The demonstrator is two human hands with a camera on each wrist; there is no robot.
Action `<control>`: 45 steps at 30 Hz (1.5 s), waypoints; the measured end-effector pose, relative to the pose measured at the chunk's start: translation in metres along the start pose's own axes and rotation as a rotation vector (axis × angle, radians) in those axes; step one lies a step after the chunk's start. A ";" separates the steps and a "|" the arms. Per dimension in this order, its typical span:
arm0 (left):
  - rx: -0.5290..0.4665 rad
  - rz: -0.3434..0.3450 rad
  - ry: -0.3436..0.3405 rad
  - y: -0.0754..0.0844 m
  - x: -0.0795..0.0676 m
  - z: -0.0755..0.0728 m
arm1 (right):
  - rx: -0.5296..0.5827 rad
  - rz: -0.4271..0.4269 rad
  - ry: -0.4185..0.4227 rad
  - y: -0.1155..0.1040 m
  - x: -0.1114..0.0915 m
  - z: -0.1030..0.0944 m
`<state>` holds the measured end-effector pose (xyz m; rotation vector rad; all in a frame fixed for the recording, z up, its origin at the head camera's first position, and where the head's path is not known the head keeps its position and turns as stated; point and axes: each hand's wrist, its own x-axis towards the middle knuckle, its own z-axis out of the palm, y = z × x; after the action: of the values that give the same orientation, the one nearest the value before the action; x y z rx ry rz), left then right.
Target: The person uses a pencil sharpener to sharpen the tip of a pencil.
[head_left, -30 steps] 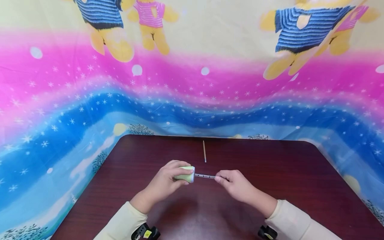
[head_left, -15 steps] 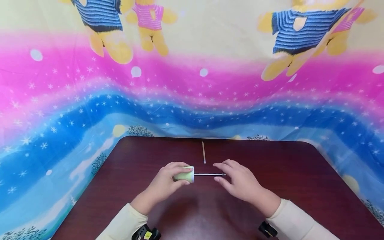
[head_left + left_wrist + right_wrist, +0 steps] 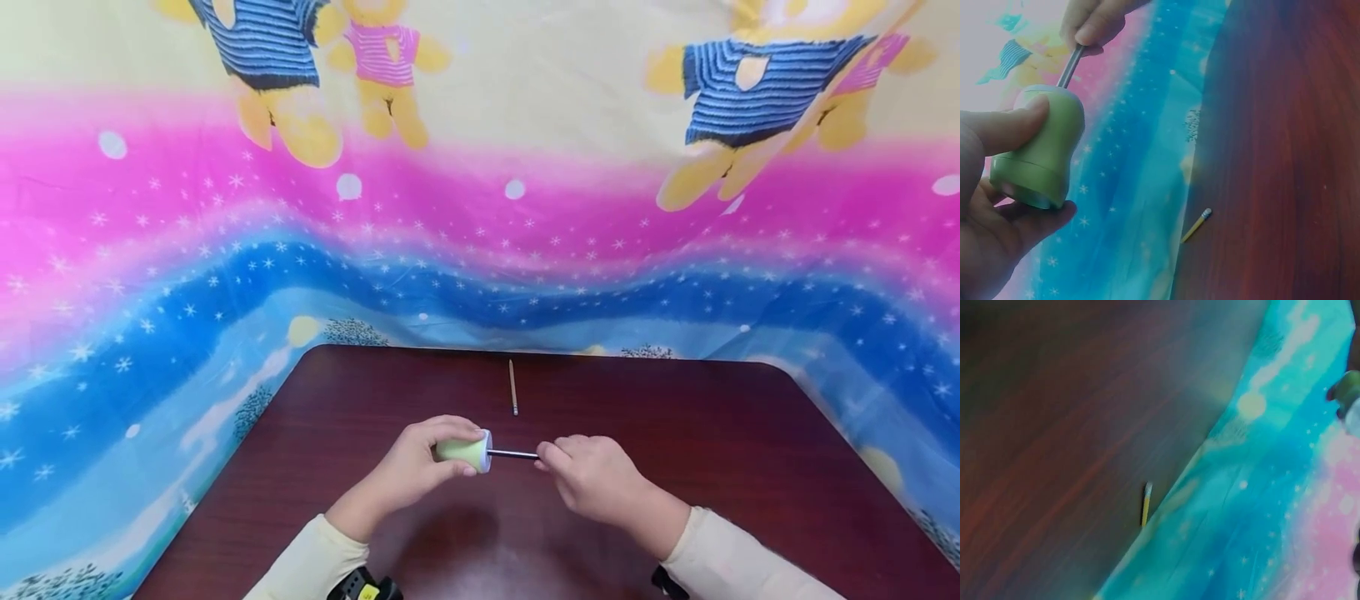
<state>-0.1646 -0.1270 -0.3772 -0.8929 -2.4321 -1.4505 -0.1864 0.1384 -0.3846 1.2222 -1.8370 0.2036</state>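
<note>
My left hand [image 3: 416, 460] grips a green pencil sharpener [image 3: 462, 451] that narrows at its waist and has a pale end face turned to the right. A dark pencil [image 3: 513, 454] sticks out of that face, its other end hidden inside. My right hand [image 3: 600, 479] holds the pencil's free end in curled fingers. Seen in the left wrist view, the thumb lies along the side of the sharpener [image 3: 1054, 137], and the pencil [image 3: 1071, 65] runs up to the right hand [image 3: 1099, 25]. Only part of the sharpener [image 3: 1349, 394] shows at the right wrist view's edge.
Farther back on the dark red-brown table [image 3: 675, 417] lies a wooden pencil [image 3: 513, 387] with an eraser end toward me. A printed cloth [image 3: 480, 250] with bears and snowflakes hangs behind the table and along its sides.
My right hand opened its fingers around the pencil's end half a second ago, and now they are curled on it again. The left hand keeps its grip on the sharpener, its pale face turned slightly more into view.
</note>
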 end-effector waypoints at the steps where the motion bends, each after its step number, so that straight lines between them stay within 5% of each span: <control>1: 0.011 0.020 0.001 0.000 0.000 0.000 | 0.048 0.045 -0.041 -0.002 0.000 -0.002; 6: 0.120 0.138 0.033 -0.001 -0.002 0.002 | 0.503 0.440 -0.311 -0.010 0.004 -0.011; 11: 0.289 0.362 0.099 -0.004 0.002 0.006 | 1.329 1.066 -0.551 -0.003 0.010 -0.017; 14: 0.342 0.423 0.121 -0.004 0.004 0.007 | 1.521 1.279 -0.622 0.002 0.011 -0.017; 16: 0.333 0.392 0.121 -0.005 0.004 0.007 | 1.392 1.179 -0.641 0.004 0.011 -0.017; 19: 0.277 0.275 0.109 -0.005 0.002 0.006 | 0.942 0.890 -0.592 0.005 0.009 -0.015; 22: 0.195 0.139 0.081 -0.006 0.000 0.004 | 0.421 0.551 -0.451 0.005 0.003 -0.011; 24: 0.123 0.052 0.058 -0.006 -0.001 0.002 | 0.182 0.350 -0.307 0.005 -0.002 -0.007; 28: 0.009 -0.075 0.010 -0.007 -0.002 -0.003 | -0.025 0.033 -0.043 0.007 -0.005 0.003; 31: -0.024 -0.098 -0.032 -0.007 -0.002 -0.004 | -0.079 -0.076 0.062 0.006 -0.004 0.008; 34: -0.038 -0.063 -0.058 -0.007 -0.002 -0.004 | -0.067 -0.111 0.081 0.002 -0.002 0.009; 38: -0.003 0.015 -0.033 -0.008 -0.003 -0.001 | 0.021 -0.026 0.003 -0.007 -0.002 0.006; 41: 0.088 0.091 0.008 -0.007 -0.003 0.002 | 0.163 0.140 -0.075 -0.013 -0.001 0.004; 45: 0.216 0.228 0.075 -0.005 0.000 0.004 | 0.508 0.462 -0.182 -0.018 0.002 0.000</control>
<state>-0.1669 -0.1249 -0.3833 -1.0079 -2.2903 -1.0997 -0.1725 0.1280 -0.3891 1.1483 -2.2963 0.8851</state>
